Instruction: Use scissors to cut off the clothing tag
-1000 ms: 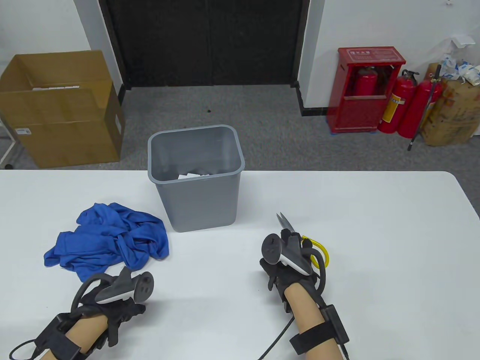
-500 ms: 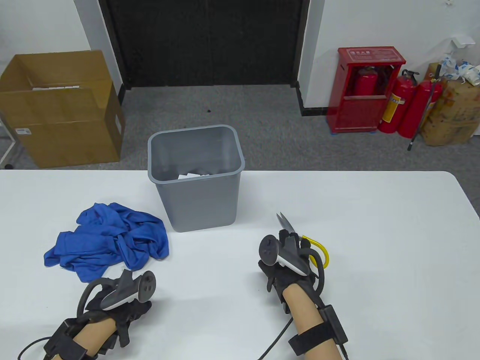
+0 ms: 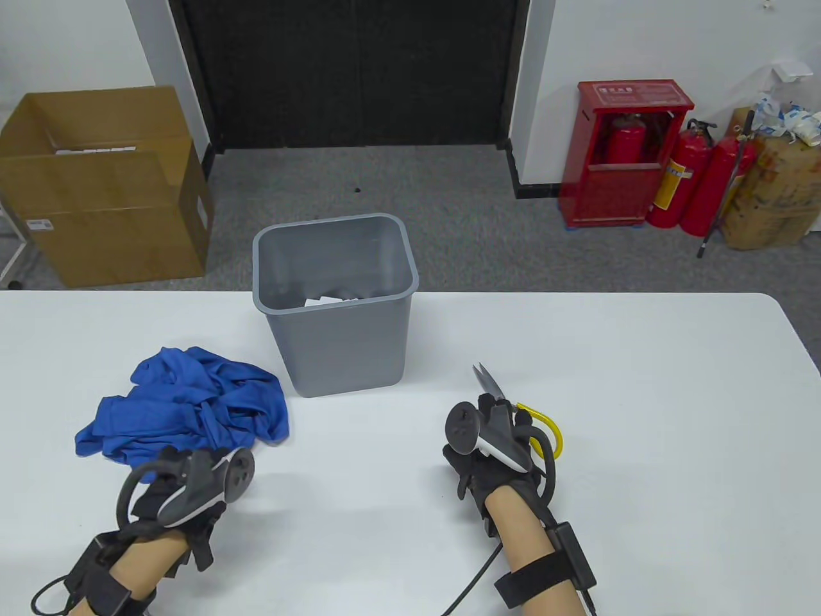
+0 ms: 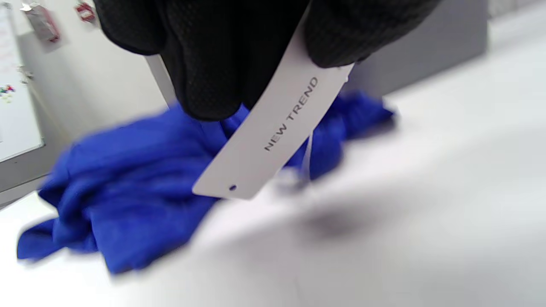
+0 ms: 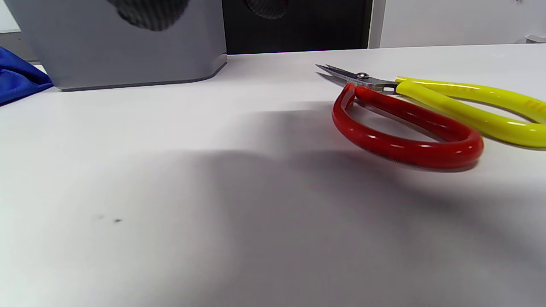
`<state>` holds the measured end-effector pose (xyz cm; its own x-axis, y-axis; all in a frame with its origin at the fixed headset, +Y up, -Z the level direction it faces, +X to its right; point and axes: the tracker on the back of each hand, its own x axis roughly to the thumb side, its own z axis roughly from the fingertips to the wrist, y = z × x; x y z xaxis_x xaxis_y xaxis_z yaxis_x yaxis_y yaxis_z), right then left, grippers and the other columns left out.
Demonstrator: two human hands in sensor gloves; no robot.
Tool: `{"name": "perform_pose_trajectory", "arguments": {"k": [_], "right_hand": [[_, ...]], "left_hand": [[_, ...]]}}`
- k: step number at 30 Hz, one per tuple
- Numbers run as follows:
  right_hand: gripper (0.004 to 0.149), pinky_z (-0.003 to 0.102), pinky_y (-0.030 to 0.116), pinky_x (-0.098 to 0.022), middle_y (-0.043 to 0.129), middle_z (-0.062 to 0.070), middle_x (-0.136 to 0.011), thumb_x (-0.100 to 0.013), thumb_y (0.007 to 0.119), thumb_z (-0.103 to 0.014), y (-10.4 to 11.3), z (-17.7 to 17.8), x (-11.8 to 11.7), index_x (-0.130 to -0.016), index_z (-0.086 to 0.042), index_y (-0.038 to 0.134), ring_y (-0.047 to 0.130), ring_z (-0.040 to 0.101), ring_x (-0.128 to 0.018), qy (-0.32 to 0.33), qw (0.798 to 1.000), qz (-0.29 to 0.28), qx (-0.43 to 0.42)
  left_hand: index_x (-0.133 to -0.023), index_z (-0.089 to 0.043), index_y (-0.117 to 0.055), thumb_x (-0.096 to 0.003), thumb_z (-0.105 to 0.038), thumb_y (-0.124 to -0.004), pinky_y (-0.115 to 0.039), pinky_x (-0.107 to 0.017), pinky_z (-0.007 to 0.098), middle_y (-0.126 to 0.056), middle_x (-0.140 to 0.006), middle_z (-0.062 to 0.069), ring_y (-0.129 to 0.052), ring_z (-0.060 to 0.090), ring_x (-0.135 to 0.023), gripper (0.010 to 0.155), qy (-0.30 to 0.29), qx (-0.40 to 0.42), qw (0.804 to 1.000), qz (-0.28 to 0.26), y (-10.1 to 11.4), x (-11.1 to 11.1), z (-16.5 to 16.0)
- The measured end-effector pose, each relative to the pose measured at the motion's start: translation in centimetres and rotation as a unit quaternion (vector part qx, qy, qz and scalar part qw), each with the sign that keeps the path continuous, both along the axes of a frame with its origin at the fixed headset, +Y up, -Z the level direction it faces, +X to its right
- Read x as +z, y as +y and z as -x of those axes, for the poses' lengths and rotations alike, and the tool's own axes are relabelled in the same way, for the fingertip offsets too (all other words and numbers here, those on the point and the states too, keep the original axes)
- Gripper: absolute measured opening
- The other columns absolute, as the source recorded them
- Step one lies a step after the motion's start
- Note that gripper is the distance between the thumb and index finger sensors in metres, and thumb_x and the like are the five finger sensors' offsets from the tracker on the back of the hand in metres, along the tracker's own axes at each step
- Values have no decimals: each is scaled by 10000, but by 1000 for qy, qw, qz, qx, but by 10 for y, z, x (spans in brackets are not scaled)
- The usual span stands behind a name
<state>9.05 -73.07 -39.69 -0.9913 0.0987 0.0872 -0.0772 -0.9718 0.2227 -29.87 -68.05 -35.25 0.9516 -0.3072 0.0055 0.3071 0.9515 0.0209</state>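
Note:
A crumpled blue garment (image 3: 192, 404) lies on the white table (image 3: 641, 417) at the left; it also shows in the left wrist view (image 4: 128, 187). My left hand (image 3: 170, 465) is at its near edge and pinches a white clothing tag (image 4: 277, 128) printed NEW TREND between gloved fingers (image 4: 213, 64), just above the table. Scissors (image 3: 490, 382) with one red and one yellow handle lie flat on the table (image 5: 409, 123), blades pointing away. My right hand (image 3: 494, 443) hovers over their handles; its fingertips (image 5: 149, 13) are lifted off them.
A grey bin (image 3: 337, 346) stands at the table's far middle, between garment and scissors, with white scraps inside. It fills the upper left of the right wrist view (image 5: 119, 42). Beyond the far edge are a cardboard box (image 3: 102, 192) and red fire extinguishers (image 3: 686, 179).
My left hand has moved left and a little forward, up to the garment's near edge. The right hand and the scissors have stayed in place.

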Motion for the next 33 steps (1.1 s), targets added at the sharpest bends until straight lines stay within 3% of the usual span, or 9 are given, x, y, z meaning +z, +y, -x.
{"name": "perform_pose_trajectory", "arguments": {"k": [3, 7, 12, 15, 18, 23, 28, 33], "right_hand": [[755, 725, 225, -651, 236, 216, -1124, -448, 603, -552, 0, -1, 0, -1050, -142, 401, 293, 530, -1011, 0, 1000, 3, -7], [755, 725, 223, -651, 235, 216, -1124, -448, 604, -551, -1, -3, 0, -1050, -143, 400, 292, 531, -1010, -3, 1000, 3, -17], [754, 725, 221, -652, 235, 215, -1124, -448, 606, -549, -5, -4, -1, -1050, -144, 400, 291, 530, -1010, -6, 1000, 8, -10], [756, 725, 223, -650, 235, 215, -1124, -448, 603, -552, -7, -2, -1, -1049, -144, 398, 292, 529, -1010, -1, 1000, 11, 5], [756, 725, 226, -650, 235, 215, -1124, -448, 601, -554, -3, -1, 0, -1050, -144, 397, 294, 531, -1009, 3, 1000, 6, -1], [753, 726, 215, -654, 232, 211, -1126, -447, 608, -546, 5, -9, -1, -1050, -146, 401, 284, 529, -1014, -13, 999, 1, -44], [755, 726, 206, -655, 229, 212, -1127, -445, 613, -543, 4, -18, -2, -1050, -143, 401, 278, 528, -1015, -29, 998, 5, -63], [755, 726, 206, -655, 227, 212, -1127, -445, 613, -542, 4, -18, -3, -1050, -144, 399, 277, 529, -1014, -28, 997, 4, -67]], "left_hand": [[-936, -277, -813, -578, -448, -807, -691, -753, 565, -950, -879, -26, -1032, 228, -792, 397, 28, 51, 995, -75, 66, -16, 2], [-970, -301, -783, -593, -440, -784, -659, -776, 577, -919, -922, -46, -1000, 220, -841, 402, 36, 136, 982, -126, 140, -40, -8], [-989, -326, -756, -592, -423, -759, -605, -810, 597, -897, -954, -71, -974, 191, -883, 408, 4, 206, 966, -159, 196, -73, -36], [-991, -340, -751, -593, -431, -756, -577, -824, 612, -894, -960, -91, -969, 173, -895, 409, 2, 208, 961, -183, 205, -94, -53], [-999, -359, -739, -600, -452, -753, -553, -839, 617, -883, -976, -113, -951, 152, -923, 410, -16, 246, 953, -177, 198, -117, -68], [-1043, -349, -714, -609, -435, -745, -535, -839, 629, -860, -1033, -98, -916, 176, -982, 443, -9, 229, 970, -87, 165, -151, -87], [-1097, -343, -635, -609, -419, -739, -513, -840, 642, -839, -1065, -102, -882, 190, -1024, 505, -21, 222, 972, -70, 150, -158, -93], [-1101, -357, -626, -612, -444, -701, -509, -840, 637, -828, -1078, -93, -870, 204, -1034, 502, -37, 222, 971, -83, 157, -149, -89]]}}
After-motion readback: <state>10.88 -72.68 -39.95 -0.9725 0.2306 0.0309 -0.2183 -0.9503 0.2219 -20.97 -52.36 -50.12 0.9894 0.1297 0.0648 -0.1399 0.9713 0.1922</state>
